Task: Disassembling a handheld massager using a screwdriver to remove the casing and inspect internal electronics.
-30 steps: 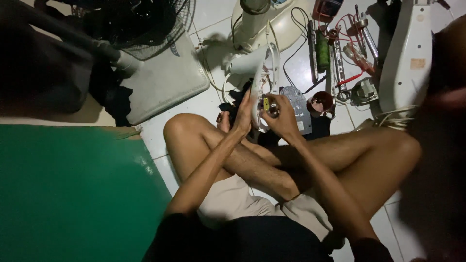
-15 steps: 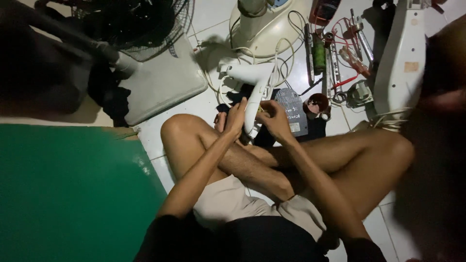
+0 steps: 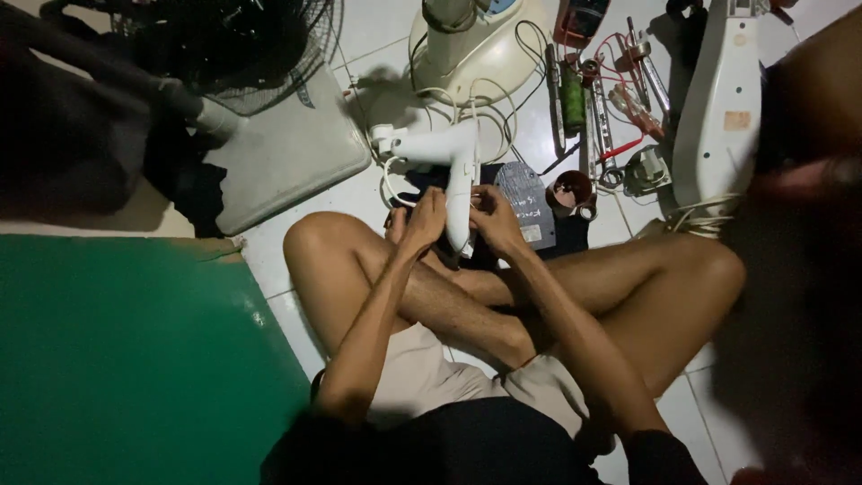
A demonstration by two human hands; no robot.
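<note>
White tiled floor (image 3: 377, 27): white plastic T-shaped fan housing (image 3: 453, 166) upright between both hands, left hand (image 3: 422, 220) and right hand (image 3: 494, 216) each grasping it.

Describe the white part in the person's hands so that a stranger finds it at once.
Find the round white fan base on the floor tiles. Just below it, the left hand and right hand grip a white T-shaped plastic part, the only piece lifted off the floor.

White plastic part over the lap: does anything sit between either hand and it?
Nothing visible does. The left hand and the right hand both grip the white plastic part directly, one on each side of its lower end. Its cord trails away towards the fan base.
</note>
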